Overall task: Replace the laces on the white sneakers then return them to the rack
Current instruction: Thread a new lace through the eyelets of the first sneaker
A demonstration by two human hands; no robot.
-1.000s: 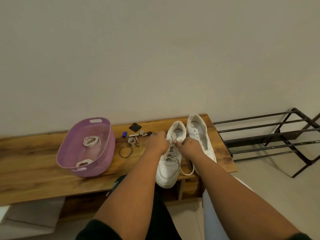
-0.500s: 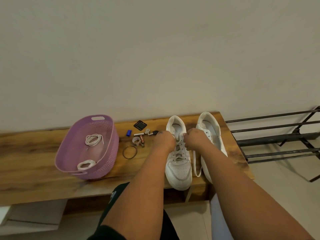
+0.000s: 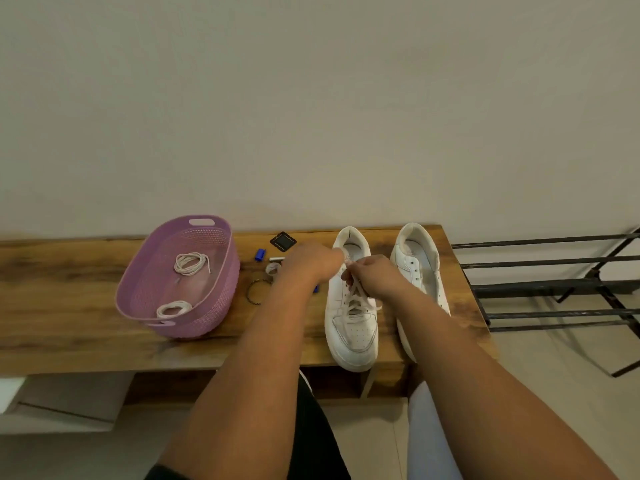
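both hands lower on sneaker

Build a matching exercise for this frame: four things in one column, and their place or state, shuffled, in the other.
Things:
1. left sneaker
2. right sneaker
3. coiled laces
4. rack

Places or states:
A. inside the purple basket
B. on the floor past the bench's right end
C. laced, both hands at its upper eyelets
D. eyelets bare, no lace visible

Pairs: 1-C, 2-D, 3-A, 4-B
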